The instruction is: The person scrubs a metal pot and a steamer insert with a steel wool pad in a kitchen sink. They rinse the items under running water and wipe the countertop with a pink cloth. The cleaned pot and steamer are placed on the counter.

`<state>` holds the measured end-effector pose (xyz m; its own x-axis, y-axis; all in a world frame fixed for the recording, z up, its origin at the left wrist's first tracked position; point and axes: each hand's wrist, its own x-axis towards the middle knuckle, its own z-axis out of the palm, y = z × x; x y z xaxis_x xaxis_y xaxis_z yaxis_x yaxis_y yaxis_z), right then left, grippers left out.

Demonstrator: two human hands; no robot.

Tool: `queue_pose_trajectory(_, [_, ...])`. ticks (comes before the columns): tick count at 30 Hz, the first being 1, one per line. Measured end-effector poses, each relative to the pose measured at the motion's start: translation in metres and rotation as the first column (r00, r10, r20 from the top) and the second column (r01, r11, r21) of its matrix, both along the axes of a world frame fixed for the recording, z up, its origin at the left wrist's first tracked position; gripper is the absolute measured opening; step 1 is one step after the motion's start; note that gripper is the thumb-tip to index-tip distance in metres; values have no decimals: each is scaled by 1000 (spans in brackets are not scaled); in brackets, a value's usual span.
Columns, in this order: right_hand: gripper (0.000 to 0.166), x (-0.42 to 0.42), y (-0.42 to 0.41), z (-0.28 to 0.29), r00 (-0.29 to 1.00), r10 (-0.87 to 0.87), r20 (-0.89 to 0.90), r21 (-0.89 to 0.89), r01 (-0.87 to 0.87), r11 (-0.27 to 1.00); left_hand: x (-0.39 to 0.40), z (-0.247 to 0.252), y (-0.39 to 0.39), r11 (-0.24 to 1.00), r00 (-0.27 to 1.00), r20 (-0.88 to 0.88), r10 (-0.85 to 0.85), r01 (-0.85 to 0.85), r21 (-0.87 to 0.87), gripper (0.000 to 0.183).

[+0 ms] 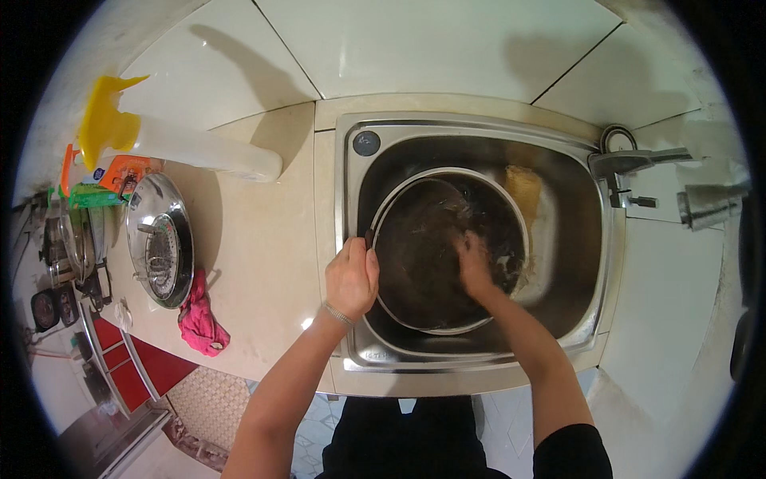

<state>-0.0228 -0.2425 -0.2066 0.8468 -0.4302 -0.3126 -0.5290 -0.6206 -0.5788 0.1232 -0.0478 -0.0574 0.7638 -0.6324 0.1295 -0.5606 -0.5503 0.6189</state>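
A large round metal pan (443, 332) with a dark inside stands in the stainless steel sink (574, 251), and its inside looks wet. My left hand (353, 272) is closed around a dark handle at the pan's left rim. Inside the pan, right of its centre, is my right hand (476, 260), blurred, its fingers pointing up and left; whether it holds anything cannot be made out. A yellowish pad or cloth (523, 188) lies in the sink beyond the pan's right rim.
A faucet (622, 164) rises at the sink's right rim. Left on the counter (263, 239) are a spray bottle with a yellow head (197, 146), an upturned metal lid or steamer piece (161, 245) and a pink cloth (202, 320). A tiled wall runs behind the sink.
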Motion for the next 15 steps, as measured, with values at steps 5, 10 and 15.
queue_pose_trajectory(5, [55, -18, 80, 66, 988, 82, -128, 216, -53, 975, -1, -1, -2, 1000, 1000, 12, -5, 5, -23, 7])
queue_pose_trajectory(10, [49, 49, 116, 114, 933, -356, 52, 796, 176, 579, 1, -1, -2, 1000, 1000, -1, 14, -14, -28, 7])
queue_pose_trajectory(15, [46, -12, 107, 118, 985, 35, 170, 530, -121, 839, 1, -2, -4, 1000, 1000, 8, 27, -27, 1, 7])
